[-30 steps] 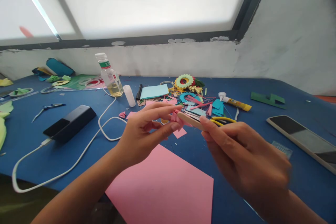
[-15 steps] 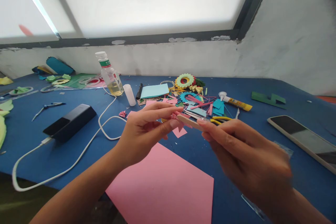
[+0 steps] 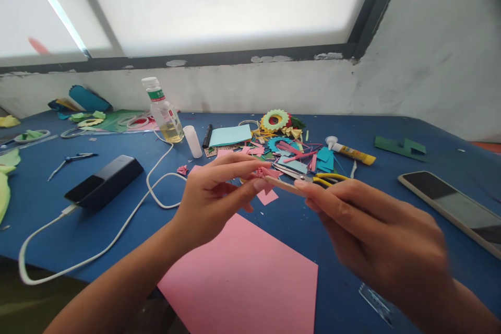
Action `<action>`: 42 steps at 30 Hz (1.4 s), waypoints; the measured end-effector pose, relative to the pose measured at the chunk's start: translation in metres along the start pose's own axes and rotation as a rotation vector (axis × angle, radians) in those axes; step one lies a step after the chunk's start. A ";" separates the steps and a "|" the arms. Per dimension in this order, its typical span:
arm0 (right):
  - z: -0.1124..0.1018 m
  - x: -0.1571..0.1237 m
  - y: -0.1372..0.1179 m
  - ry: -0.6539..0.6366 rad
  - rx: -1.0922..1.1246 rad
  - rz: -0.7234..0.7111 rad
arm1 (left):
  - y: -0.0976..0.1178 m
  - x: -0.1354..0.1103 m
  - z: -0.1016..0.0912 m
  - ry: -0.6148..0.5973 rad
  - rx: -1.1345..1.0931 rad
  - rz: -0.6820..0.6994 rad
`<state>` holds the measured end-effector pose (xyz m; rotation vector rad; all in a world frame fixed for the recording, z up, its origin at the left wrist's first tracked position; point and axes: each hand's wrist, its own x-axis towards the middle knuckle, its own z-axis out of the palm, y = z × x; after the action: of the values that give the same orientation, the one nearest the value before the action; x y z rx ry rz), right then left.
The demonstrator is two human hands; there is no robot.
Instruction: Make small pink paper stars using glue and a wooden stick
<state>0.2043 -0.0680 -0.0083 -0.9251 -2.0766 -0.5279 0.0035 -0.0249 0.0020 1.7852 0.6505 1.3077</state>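
Note:
Between the thumb and fingers of my left hand (image 3: 219, 193) is a small folded pink paper piece (image 3: 264, 173), partly hidden by the fingertips. My right hand (image 3: 376, 235) pinches a flat, thin wooden stick (image 3: 284, 185), whose far end meets the pink piece. Below both hands lies a large pink paper sheet (image 3: 250, 282). Just beyond my right fingertips rest scissors with yellow handles (image 3: 331, 178). Another small pink folded piece (image 3: 182, 169) sits on the table left of my left hand.
Paper scraps and strips (image 3: 297, 156) heap up behind the hands on the blue table (image 3: 117, 188). A glue tube (image 3: 354, 154) and a phone (image 3: 450, 209) lie at right. To the left are a bottle (image 3: 166, 115), a white cylinder (image 3: 192, 141), a black device (image 3: 104, 182) and its white cable (image 3: 129, 229).
My right hand has shifted slightly right and tilted, drawing the stick a little away from the left fingertips. The left hand stays nearly in place, still holding the pink folded piece.

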 end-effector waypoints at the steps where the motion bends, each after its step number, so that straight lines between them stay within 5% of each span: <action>1: 0.000 0.000 0.001 -0.004 -0.014 -0.006 | 0.000 0.000 0.000 0.000 -0.002 -0.004; 6: -0.001 -0.001 0.001 0.037 -0.066 -0.020 | 0.000 0.003 -0.003 0.023 -0.039 -0.021; 10: 0.000 0.001 -0.002 0.119 0.022 0.170 | -0.001 0.004 -0.005 0.035 -0.082 -0.032; 18: 0.013 0.005 -0.017 0.048 0.718 0.647 | -0.003 -0.003 0.002 -0.089 -0.039 -0.115; 23: 0.021 0.004 -0.023 0.064 0.905 0.669 | -0.007 -0.002 0.007 -0.125 -0.051 -0.175; 42: 0.028 -0.004 -0.026 0.042 0.635 0.496 | -0.012 -0.003 0.014 -0.013 0.219 -0.089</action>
<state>0.1722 -0.0690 -0.0295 -0.9666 -1.7126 0.3535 0.0167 -0.0252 -0.0117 1.9134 0.8842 1.2012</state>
